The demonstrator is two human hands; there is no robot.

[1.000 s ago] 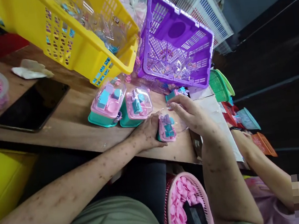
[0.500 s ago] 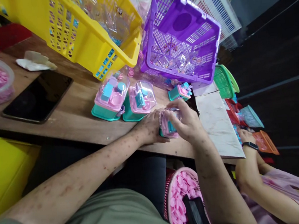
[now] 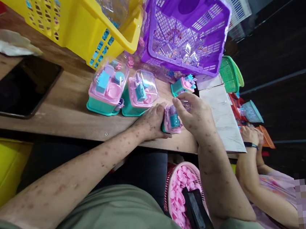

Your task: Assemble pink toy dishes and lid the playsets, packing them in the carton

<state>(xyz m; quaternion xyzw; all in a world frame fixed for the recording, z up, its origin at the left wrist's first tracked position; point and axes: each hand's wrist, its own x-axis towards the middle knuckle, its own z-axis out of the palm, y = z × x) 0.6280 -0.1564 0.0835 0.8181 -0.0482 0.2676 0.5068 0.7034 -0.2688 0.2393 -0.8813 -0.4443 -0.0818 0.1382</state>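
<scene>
Clasping the near-left side of a small toy box [image 3: 174, 122], the left hand [image 3: 152, 124] lies low, its forearm slanting in from the left; the box sits upright within this grip near the table's edge. The right hand [image 3: 196, 111] arches over the box's right side, thumb and fingers curled about a clear cover [image 3: 187, 105]; whether they pinch it cannot be told. Left of the grip stand two larger boxes, clear lids over pink and blue parts. Beyond it, a yellow basket [image 3: 75, 37] and a purple basket [image 3: 191, 34] hold clear plastic pieces. Below, a pink basket [image 3: 193, 167] holds pink pieces. The table [image 3: 76, 117] shows bare wood left of the grip, as far as a phone [image 3: 20, 88]; a white board [image 3: 222, 121] borders the right.
</scene>
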